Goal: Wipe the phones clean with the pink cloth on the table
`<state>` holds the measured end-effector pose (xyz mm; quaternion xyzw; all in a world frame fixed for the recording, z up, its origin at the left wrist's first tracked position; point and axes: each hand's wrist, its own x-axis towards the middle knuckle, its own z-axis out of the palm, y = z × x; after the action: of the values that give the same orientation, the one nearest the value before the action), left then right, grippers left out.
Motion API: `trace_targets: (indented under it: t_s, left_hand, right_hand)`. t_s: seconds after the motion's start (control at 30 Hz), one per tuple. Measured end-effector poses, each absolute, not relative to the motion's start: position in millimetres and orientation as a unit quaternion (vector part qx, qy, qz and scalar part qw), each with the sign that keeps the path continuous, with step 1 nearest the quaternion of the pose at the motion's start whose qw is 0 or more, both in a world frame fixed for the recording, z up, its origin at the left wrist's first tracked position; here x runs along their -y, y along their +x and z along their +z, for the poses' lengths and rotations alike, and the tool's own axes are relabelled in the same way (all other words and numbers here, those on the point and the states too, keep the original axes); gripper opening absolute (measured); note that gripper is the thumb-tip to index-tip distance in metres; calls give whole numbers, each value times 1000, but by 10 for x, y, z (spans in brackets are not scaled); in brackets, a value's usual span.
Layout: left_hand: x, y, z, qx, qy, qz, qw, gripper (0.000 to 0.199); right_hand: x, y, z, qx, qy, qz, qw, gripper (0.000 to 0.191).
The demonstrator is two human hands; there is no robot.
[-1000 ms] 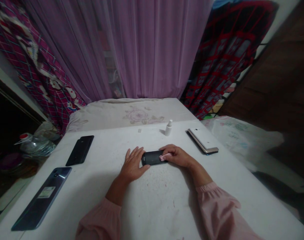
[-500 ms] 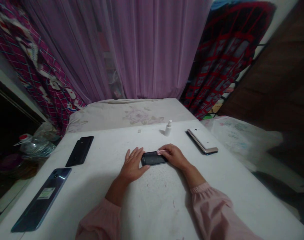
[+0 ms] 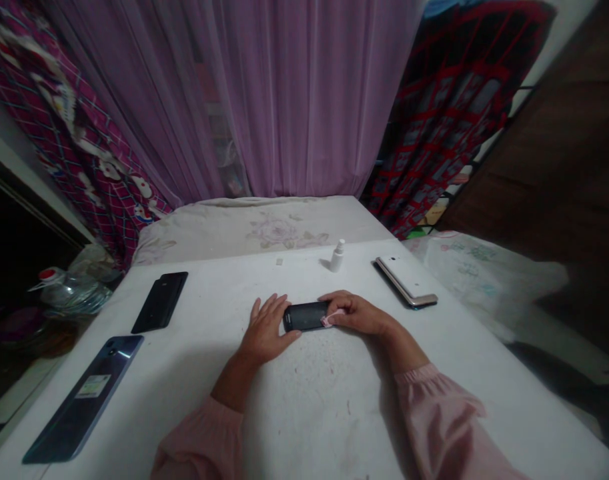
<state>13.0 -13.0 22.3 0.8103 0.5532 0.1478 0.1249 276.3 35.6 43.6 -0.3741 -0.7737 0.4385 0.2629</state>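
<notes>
A small black phone [image 3: 305, 317] lies flat, screen up, on the white tabletop [image 3: 314, 413] between my hands. My left hand [image 3: 267, 328] rests at its left end, thumb at the near edge and fingers spread at the far side. My right hand [image 3: 357, 313] has its fingers closed on a small pink cloth [image 3: 333, 318], which touches the right end of the screen. The phone's right end is partly hidden by this hand. Beyond the phone stands a white spray bottle [image 3: 337, 257].
Stacked phones [image 3: 407, 280] lie at the right, with a white one on top. On the left are black phones [image 3: 161, 302] and a larger blue phone [image 3: 87, 397] with a label. A water bottle [image 3: 71, 291] is beyond the left edge. Purple curtains [image 3: 309, 100] hang behind.
My right hand has moved right and slightly nearer with the cloth, from the far edge of the screen to its right end. My left hand and the phone stay in place.
</notes>
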Motion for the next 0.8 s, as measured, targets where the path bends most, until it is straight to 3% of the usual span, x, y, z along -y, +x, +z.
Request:
trace_targets:
  t_s: [0.5,0.8]
  left_hand:
    - [145,189,315,-562,805,131,135,60]
    - [137,144,246,-561,805,148,127,58]
  right_hand:
    - [-357,2554,355,776,-486,260,306,18]
    - [-354,2739,439,771,-376,438,270,22]
